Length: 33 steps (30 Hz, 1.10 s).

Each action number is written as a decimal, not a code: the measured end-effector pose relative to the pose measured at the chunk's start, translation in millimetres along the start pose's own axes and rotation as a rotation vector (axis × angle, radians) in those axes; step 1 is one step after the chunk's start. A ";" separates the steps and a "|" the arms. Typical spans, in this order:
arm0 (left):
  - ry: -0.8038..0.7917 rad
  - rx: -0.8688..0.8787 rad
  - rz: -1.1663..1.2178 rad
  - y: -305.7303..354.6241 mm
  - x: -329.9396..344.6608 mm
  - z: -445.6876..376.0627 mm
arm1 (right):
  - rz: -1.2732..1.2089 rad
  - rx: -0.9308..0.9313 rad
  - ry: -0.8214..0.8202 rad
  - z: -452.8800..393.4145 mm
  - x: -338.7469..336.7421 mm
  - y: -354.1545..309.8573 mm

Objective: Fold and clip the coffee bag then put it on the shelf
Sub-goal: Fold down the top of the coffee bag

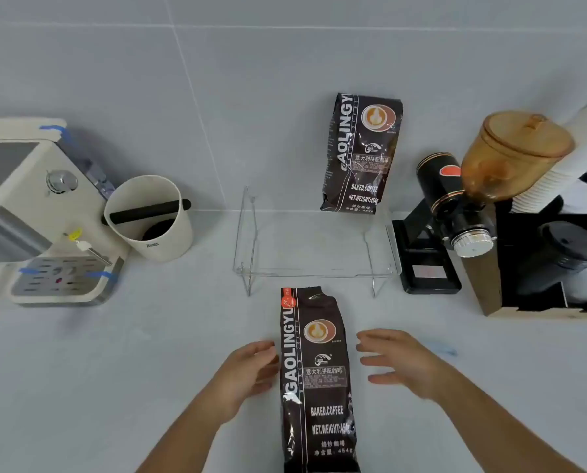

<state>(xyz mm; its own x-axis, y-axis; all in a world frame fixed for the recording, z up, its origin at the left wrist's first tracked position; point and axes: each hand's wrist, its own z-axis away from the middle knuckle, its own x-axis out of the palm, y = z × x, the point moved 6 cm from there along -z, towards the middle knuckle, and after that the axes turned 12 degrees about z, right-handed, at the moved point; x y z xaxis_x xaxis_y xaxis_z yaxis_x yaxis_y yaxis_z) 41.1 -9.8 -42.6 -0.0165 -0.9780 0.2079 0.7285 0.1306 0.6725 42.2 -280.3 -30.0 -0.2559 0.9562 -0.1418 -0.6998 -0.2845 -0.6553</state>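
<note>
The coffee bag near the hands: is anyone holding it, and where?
Not gripped. The left hand touches the coffee bag at its left edge; the right hand is open, clear of it.

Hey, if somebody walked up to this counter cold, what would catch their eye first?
Probably the dark coffee bag standing on the counter up front, with the left hand at its side and the right hand open just apart from it. Next, its twin bag upright on the clear shelf behind, flanked by a white espresso machine and a black grinder.
</note>
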 end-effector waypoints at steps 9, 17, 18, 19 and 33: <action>-0.042 -0.057 0.050 -15.7 24.2 8.6 | -0.047 0.026 -0.142 -0.9 50.6 17.3; -0.031 -0.050 0.056 -17.7 24.2 8.0 | -0.038 0.003 -0.068 1.4 59.3 19.3; -0.038 -0.042 0.070 -18.6 24.6 8.5 | -0.043 -0.006 -0.063 3.0 58.8 19.8; -0.044 -0.034 0.089 -20.7 25.2 9.6 | -0.052 -0.015 -0.056 4.5 58.5 20.9; -0.088 0.183 0.071 -25.7 23.9 29.1 | -0.123 -0.250 -0.115 21.4 62.8 13.2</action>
<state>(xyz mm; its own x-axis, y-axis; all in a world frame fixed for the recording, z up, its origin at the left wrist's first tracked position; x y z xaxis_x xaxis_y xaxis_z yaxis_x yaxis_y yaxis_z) 2.0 -31.7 -34.2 -0.0350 -0.9484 0.3151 0.5932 0.2341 0.7703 2.6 -225.4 -31.7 -0.2633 0.9644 0.0251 -0.5480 -0.1281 -0.8266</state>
